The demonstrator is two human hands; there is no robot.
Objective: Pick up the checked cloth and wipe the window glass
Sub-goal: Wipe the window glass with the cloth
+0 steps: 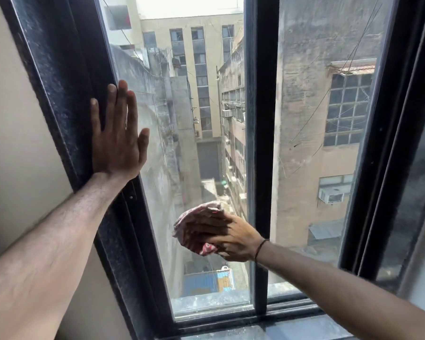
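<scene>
while right hand [227, 235] presses bunched checked cloth [196, 220] to window glass [182, 133], left hand [119, 136] braces flat, grasping nothing; risk: cloth slipping, smearing grime.

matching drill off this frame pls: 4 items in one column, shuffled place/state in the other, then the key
Items
1. left hand
2. right hand
3. checked cloth
4. wrist band

Places or states
A. bunched up against the lower part of the left pane
B. thin dark loop around the right forearm, just behind the hand
C. open and flat, fingers up, across the left frame edge and the glass
D. pressing the fabric to the glass near the centre bar

Pairs: 1-C, 2-D, 3-A, 4-B
</scene>
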